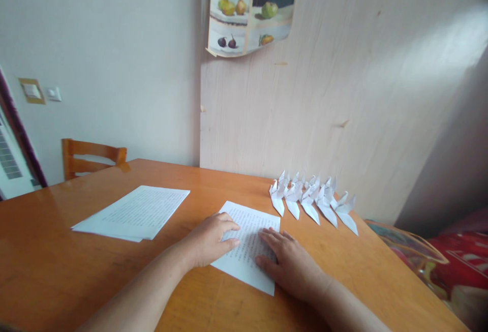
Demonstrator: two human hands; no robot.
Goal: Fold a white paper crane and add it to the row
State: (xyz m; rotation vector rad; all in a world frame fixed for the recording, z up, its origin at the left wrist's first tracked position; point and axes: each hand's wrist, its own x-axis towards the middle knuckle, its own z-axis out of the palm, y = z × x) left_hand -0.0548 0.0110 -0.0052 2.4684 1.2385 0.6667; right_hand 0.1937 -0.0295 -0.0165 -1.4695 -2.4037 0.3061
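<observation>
A printed sheet of paper (247, 225) lies flat on the wooden table in front of me, covered in lines of text. My left hand (213, 235) rests at its left edge, fingers and thumb apart and reaching over the print. On the right edge lies my right hand (284, 258), its fingers spread on the paper. Neither hand grips anything. Several folded white paper cranes (310, 200) stand in rows at the back right, beyond my right hand. To the left of my left hand is a stack of printed sheets (133, 212), slightly fanned.
The orange-brown table (53, 261) meets a pale panel wall at the back. A wooden chair (95, 156) stands behind its left end. Fruit pictures (249, 22) hang on the wall. Past the right edge are a red cloth item (461, 255) and a clear bag-like thing.
</observation>
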